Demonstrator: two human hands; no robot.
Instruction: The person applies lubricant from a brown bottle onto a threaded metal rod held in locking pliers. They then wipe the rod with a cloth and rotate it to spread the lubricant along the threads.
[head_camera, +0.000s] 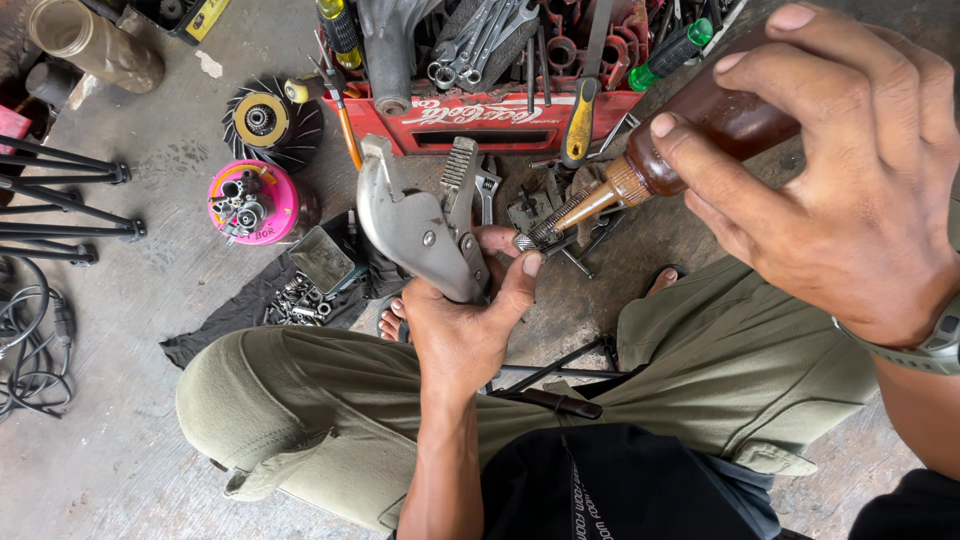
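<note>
The left hand (462, 330) grips big pliers (420, 225); the right hand (850, 190) squeezes a brown bottle (700, 125), its nozzle seemingly touching them.

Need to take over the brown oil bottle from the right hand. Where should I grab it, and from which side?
Grip the brown oil bottle on its bare lower body just above the ribbed collar, coming from the upper left. The right hand wraps the rear body with its fingers underneath, and the thin metal spout points down-left at the locking pliers in the left hand, so probably avoid that.
</note>
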